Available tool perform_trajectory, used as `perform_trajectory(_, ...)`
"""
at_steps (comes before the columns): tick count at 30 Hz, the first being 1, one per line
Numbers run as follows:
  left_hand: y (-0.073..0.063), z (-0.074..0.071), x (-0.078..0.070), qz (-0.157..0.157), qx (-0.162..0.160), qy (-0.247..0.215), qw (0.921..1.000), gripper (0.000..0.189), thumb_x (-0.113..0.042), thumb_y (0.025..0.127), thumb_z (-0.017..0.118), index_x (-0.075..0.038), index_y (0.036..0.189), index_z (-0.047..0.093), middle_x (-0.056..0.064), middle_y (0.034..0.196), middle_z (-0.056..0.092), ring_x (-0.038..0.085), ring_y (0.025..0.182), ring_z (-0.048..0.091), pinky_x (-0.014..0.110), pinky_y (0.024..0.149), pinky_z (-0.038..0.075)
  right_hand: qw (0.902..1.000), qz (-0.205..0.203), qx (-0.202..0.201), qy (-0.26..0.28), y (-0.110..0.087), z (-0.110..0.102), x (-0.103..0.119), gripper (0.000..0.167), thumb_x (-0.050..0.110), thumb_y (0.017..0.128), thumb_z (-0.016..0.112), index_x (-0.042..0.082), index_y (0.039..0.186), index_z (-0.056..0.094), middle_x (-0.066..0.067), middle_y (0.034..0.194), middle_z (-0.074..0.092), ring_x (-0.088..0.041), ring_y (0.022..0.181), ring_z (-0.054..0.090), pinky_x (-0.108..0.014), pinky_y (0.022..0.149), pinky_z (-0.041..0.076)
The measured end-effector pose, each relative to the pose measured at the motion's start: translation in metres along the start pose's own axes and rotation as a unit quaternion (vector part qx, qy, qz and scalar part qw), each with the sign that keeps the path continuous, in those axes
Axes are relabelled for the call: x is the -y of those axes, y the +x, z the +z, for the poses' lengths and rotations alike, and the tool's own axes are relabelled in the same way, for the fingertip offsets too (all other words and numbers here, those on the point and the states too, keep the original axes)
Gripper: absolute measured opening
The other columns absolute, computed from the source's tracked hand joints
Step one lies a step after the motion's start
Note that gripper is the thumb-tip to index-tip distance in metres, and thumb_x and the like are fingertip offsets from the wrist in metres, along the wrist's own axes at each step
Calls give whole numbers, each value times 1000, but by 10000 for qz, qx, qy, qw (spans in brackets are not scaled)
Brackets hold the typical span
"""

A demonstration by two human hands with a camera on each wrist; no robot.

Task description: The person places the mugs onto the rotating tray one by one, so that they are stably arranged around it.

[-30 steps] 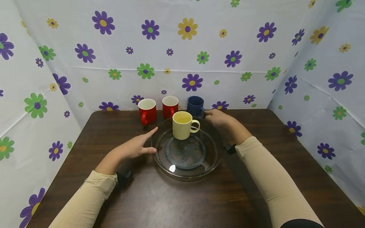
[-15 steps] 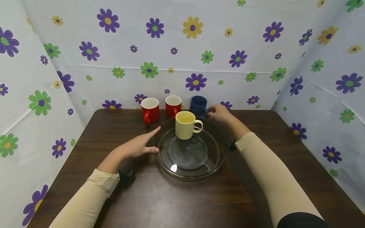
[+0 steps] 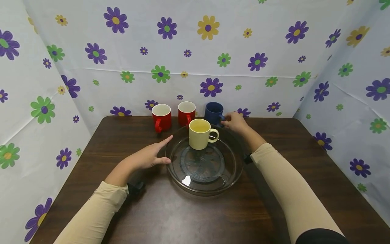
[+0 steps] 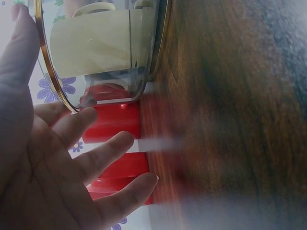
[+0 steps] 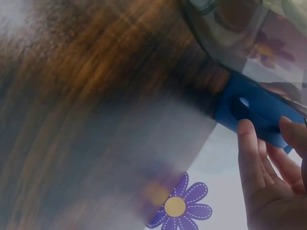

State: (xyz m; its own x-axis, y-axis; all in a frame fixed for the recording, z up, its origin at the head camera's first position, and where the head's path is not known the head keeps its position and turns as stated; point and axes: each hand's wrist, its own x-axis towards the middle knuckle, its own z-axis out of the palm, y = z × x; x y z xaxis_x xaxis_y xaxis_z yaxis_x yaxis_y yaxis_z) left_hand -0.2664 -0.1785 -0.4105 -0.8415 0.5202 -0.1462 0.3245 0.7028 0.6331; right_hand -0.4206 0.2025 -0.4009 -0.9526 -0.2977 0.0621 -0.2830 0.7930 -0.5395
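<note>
A round smoky glass dish (image 3: 210, 193) stands mid-table with a yellow mug (image 3: 198, 137) upright in its far part. My left hand (image 3: 147, 156) is beside the dish's left side, fingers spread and straight; the left wrist view has its fingertips right at the rim (image 4: 53, 79). Behind the dish, at the back of the table, is a blue mug (image 3: 213, 112), its handle turned to the right. My right hand (image 3: 236, 122) pinches that handle with thumb and fingers; in the right wrist view the blue mug (image 5: 254, 110) is partly behind the glass.
Two red mugs with white insides, one on the left (image 3: 162, 118) and one closer to the middle (image 3: 186, 113), stand along the back edge. Flower-printed cloth (image 3: 134, 64) hangs behind and at both sides of the dark wooden table (image 3: 195, 217).
My right hand has lifted slightly at the wrist and its fingers have closed in at the blue mug's handle. The left hand stays beside the dish. The head view has shifted a little.
</note>
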Motion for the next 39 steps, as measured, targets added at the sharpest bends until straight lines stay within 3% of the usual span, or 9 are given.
perform_trajectory(1, 0, 0, 1, 0, 0, -2, 10000, 101, -47, 91, 72, -16, 165, 10, 20, 166, 20, 47, 148, 27, 65, 116, 25, 10000, -27, -37, 9, 0, 1, 0, 22, 13, 98, 67, -7, 108, 70, -15, 85, 74, -23, 75, 71, -67, 116, 20)
perform_trajectory(3, -1, 1, 1, -9, -3, -11, 10000, 101, -46, 92, 72, -16, 165, 10, 21, 166, 21, 47, 148, 27, 65, 116, 25, 9999, -34, -61, 93, 1, 2, -1, 22, 12, 98, 66, -7, 107, 70, -14, 83, 74, -19, 72, 70, -65, 115, 24)
perform_trajectory(6, -1, 1, 0, -20, -2, -18, 10000, 100, -44, 92, 72, -16, 165, 10, 22, 165, 22, 48, 147, 28, 66, 115, 26, 9996, 57, -29, 289, 2, 3, -1, 21, 10, 98, 65, -8, 107, 70, -15, 86, 74, -12, 66, 68, -49, 105, 43)
perform_trajectory(7, -1, 1, -1, -26, 4, -25, 10000, 99, -43, 92, 72, -16, 165, 10, 22, 165, 22, 48, 147, 28, 66, 115, 26, 9993, 99, 7, 369, 3, 4, 0, 20, 9, 98, 64, -9, 107, 70, -16, 88, 74, -11, 64, 67, -40, 94, 51)
perform_trajectory(9, -1, 1, -2, -39, 0, -28, 10000, 99, -41, 93, 73, -16, 165, 10, 22, 165, 22, 48, 147, 29, 66, 115, 26, 9985, 203, 58, 508, 3, 4, 1, 20, 8, 98, 63, -9, 107, 70, -18, 91, 74, -8, 62, 65, -27, 70, 55)
perform_trajectory(12, -3, 0, -4, -43, -8, -8, 10000, 98, -40, 93, 73, -16, 165, 10, 23, 164, 23, 49, 146, 30, 66, 115, 26, 9973, 298, 98, 659, 2, 3, 3, 21, 7, 99, 62, -11, 108, 69, -22, 96, 72, -6, 61, 63, -17, 57, 51)
perform_trajectory(20, -2, 2, -1, 14, -16, -17, 10000, 98, -41, 93, 72, -15, 165, 10, 22, 165, 23, 48, 147, 29, 66, 116, 26, 9945, 541, 53, 898, -2, 3, 5, 21, 6, 99, 61, -12, 107, 69, -24, 98, 72, -3, 60, 62, -14, 54, 48)
perform_trajectory(29, -1, 2, 0, -9, -19, -6, 10000, 99, -41, 93, 73, -16, 165, 10, 22, 165, 22, 48, 147, 29, 65, 116, 26, 9938, 557, -274, 918, -4, 4, 4, 22, 3, 96, 63, -12, 109, 71, -26, 95, 73, 0, 54, 60, -11, 50, 45)
perform_trajectory(39, -3, 3, -2, -30, -10, -4, 10000, 98, -38, 93, 73, -15, 165, 9, 22, 165, 21, 48, 147, 29, 66, 116, 25, 9927, 658, -414, 925, -9, 6, -3, 22, 6, 96, 63, -10, 109, 72, -25, 97, 74, -8, 63, 67, -13, 56, 48)
